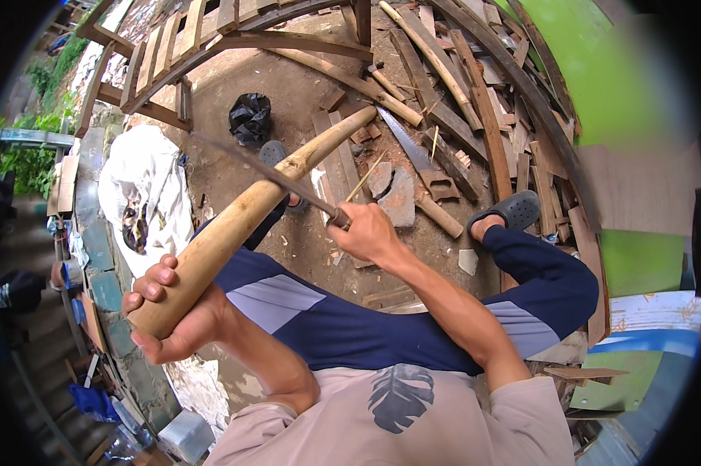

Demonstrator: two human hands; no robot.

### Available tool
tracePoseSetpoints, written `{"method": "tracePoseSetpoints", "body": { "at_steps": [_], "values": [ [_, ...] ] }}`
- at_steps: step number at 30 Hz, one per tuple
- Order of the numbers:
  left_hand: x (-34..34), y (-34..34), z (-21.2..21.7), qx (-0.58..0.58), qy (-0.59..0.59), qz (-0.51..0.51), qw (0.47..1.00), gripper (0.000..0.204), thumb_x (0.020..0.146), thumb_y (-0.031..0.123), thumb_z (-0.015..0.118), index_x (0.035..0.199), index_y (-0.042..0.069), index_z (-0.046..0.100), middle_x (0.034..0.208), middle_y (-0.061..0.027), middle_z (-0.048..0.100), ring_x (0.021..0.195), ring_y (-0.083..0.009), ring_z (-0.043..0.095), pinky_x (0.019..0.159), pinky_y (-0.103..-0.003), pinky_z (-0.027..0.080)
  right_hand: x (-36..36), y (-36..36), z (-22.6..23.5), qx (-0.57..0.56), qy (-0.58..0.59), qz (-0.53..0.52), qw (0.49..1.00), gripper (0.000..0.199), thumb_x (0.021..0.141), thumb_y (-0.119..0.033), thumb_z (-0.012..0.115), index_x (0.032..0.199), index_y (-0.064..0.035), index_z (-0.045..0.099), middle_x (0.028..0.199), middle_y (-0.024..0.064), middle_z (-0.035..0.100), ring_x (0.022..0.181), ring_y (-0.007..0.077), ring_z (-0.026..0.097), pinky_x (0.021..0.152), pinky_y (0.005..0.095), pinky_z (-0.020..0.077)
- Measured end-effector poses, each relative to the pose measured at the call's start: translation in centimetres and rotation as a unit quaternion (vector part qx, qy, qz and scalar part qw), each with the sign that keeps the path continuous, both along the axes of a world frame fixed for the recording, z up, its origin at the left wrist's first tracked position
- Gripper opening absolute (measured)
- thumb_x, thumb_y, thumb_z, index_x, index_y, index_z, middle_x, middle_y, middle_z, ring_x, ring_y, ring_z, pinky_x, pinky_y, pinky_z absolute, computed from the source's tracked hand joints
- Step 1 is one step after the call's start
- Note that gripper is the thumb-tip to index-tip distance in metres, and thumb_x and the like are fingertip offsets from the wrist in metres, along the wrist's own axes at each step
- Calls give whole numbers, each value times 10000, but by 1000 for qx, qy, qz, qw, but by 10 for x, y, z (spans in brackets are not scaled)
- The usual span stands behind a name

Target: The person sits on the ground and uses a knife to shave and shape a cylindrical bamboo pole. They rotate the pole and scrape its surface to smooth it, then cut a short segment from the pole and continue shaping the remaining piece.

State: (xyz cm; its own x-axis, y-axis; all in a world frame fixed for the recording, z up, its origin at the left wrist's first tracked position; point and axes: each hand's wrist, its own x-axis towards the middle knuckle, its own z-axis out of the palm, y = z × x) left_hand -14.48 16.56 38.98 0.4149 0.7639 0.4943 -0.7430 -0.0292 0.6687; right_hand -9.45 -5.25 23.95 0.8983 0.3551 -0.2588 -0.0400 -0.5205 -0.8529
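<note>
Left hand (pixel 172 318) at lower left has a closed grip around the thick end of a long pale wooden pole (pixel 242 221), which slants up toward the frame's centre top. Right hand (pixel 364 231) in the middle has its grip shut on the handle of a long thin dark blade (pixel 265 175), laid across the pole. Scrap planks (pixel 475 101) are piled at upper right on the dirt ground (pixel 288 78), with a black plastic bag (pixel 250 118) above the pole.

you're looking at few packages here: a black plastic bag (pixel 250 118) is sitting knotted on the dirt ground ahead of you, and a clear plastic container (pixel 186 435) is lying at your lower left. no labels, signs or screens are showing.
</note>
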Motion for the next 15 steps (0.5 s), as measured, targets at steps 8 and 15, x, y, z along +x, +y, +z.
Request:
{"method": "tracePoseSetpoints", "body": {
  "at_steps": [8,15],
  "values": [
    [6,-6,-1,-8,-9,-41,999,461,855,554,538,960,107,592,718,-52,545,675,-230,609,767,-466,526,88,-90,-155,-197,190,-205,940,248,813,-270,639,856,-40,724,804,215,728,776,326,731,720,489,559],
    [13,-4,11,-18,23,64,998,451,875,550,533,945,109,599,746,-51,560,691,-228,603,761,-442,519,56,-34,-66,-53,40,-46,997,248,826,-292,656,773,-51,641,675,213,669,674,396,698,666,524,533]
  ]
}}
